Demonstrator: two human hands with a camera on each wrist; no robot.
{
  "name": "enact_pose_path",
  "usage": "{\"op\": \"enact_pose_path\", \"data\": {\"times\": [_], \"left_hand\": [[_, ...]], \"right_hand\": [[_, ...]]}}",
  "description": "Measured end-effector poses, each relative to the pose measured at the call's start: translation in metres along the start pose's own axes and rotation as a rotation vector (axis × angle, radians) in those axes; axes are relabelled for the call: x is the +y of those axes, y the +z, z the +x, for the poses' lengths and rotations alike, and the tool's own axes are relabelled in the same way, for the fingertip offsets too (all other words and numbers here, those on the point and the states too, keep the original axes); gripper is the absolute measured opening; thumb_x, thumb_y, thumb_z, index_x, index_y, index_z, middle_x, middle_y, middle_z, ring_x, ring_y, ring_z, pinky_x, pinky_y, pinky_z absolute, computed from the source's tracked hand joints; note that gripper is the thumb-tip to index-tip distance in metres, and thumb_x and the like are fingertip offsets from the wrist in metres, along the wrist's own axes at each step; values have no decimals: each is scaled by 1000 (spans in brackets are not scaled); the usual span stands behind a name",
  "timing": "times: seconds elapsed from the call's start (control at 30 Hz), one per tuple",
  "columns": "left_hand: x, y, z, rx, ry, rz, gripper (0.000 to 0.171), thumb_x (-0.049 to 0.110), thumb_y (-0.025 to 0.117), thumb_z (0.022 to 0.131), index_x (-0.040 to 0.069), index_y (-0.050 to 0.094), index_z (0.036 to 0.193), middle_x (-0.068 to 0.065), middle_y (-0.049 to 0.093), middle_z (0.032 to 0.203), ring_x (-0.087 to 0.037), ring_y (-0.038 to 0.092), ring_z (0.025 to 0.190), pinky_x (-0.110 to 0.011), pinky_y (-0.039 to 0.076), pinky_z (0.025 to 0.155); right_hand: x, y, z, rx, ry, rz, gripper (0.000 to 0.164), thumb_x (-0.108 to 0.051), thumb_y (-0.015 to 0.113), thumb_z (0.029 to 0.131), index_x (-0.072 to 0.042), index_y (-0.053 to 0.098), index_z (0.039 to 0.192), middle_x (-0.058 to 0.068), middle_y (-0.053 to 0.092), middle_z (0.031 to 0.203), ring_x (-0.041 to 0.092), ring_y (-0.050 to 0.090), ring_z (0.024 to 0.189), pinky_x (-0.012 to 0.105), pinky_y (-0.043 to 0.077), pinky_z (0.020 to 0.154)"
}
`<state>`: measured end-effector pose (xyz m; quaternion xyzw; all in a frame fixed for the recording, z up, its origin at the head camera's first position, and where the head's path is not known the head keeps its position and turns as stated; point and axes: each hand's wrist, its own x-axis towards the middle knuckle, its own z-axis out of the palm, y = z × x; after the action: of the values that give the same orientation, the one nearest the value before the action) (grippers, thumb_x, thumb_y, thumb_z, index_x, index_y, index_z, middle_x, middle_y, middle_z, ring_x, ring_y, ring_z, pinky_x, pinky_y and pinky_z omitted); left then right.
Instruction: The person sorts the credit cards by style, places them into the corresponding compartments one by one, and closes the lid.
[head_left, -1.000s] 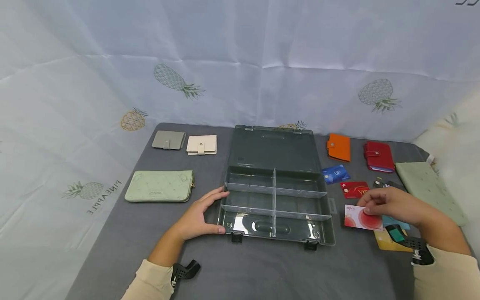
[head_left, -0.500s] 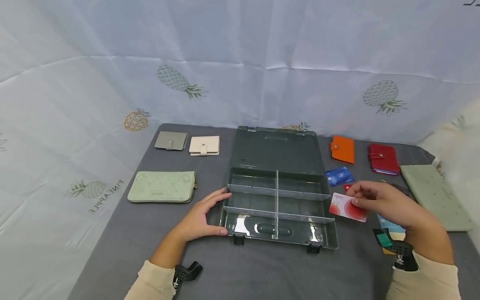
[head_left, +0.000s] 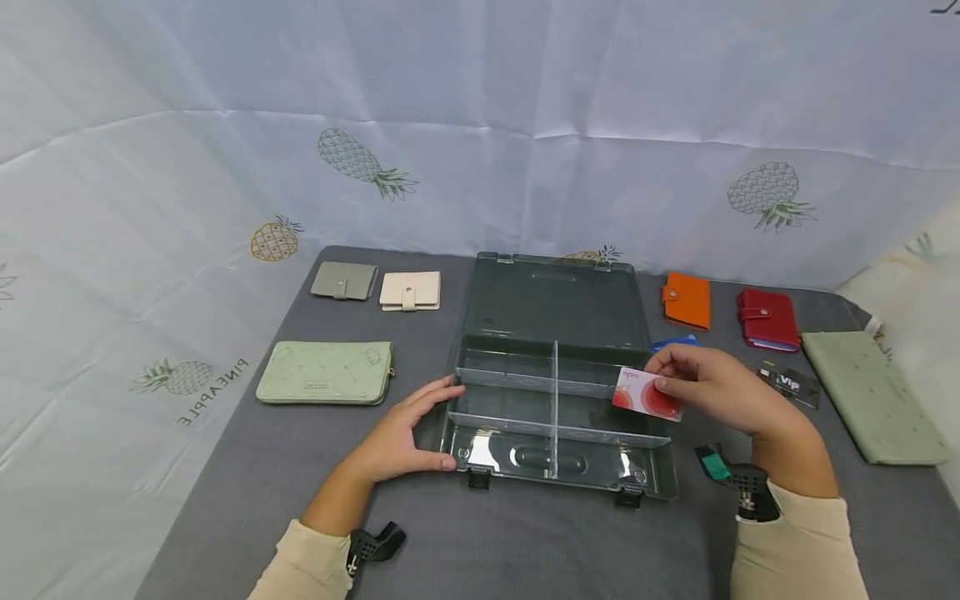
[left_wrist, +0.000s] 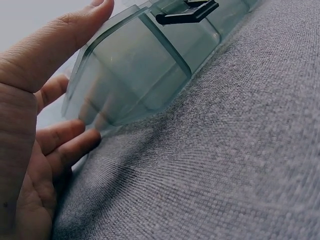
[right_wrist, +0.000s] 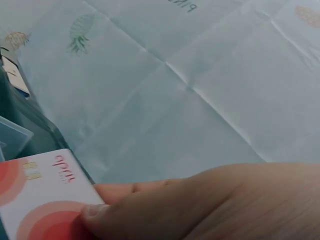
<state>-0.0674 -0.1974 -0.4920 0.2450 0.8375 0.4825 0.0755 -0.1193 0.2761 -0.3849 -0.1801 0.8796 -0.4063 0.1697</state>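
Observation:
A dark see-through divided plastic box point(head_left: 558, 302) lies with its lid laid back on the grey cloth. My left hand point(head_left: 396, 437) rests against its left side, thumb at the front corner and fingers spread along the wall. The left wrist view shows the thumb point(left_wrist: 75, 37) on the rim near a black latch point(left_wrist: 190, 14). Between thumb and fingers, my right hand point(head_left: 723, 392) pinches a white card with red circles point(head_left: 636, 392). The card is above the right-hand middle compartment. A chip and pink lettering show on the card point(right_wrist: 47, 172) in the right wrist view.
To the left are a grey card holder point(head_left: 343, 280), a cream one point(head_left: 410, 290) and a green wallet point(head_left: 324, 372). To the right lie an orange holder point(head_left: 686, 300), a red one point(head_left: 768, 319), a black card point(head_left: 793, 385), a blue card point(head_left: 677, 341) and a green pouch point(head_left: 873, 398).
My right hand has carried the white and red card leftward, from the table at the right to above the box. The left hand stays at the box's left side.

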Motion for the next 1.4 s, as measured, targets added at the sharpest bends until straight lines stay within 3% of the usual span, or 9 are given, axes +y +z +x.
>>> {"op": "enact_pose_path", "data": {"times": [0.2,0.5,0.83,1.07,1.4], "left_hand": [[1,0,0,2,-3,0,97,34,97,73,28,52,159,-1,38,170,-33,36,155,-68,31,118],[-2,1,-1,7,-7,12,95,35,96,75,31,51,160,1,37,171,-32,34,156,-67,31,119],[-2,1,0,15,10,18,94,37,96,76,30,52,159,-4,38,170,-35,36,155,-69,33,117],[-1,0,0,14,7,26,95,37,96,75,30,52,159,-3,38,170,-34,36,155,-68,33,118],[1,1,0,9,1,23,94,38,96,75,30,53,159,-1,39,170,-32,37,155,-66,33,118]], "right_hand": [[-12,16,23,36,3,-16,12,-10,70,105,-6,69,116,5,69,99,23,64,87,29,58,72],[-28,40,54,42,-34,-45,7,-11,69,105,-12,71,112,4,66,96,24,61,84,31,55,70],[-50,44,75,49,-48,-72,9,-12,67,106,-13,74,112,6,73,109,25,63,95,35,58,77],[-59,47,89,45,-72,-32,10,-13,66,107,-13,74,112,5,72,105,24,62,96,36,57,79],[-65,70,117,56,-67,33,10,-14,66,107,-14,75,112,4,71,103,25,61,92,39,54,78]]}}
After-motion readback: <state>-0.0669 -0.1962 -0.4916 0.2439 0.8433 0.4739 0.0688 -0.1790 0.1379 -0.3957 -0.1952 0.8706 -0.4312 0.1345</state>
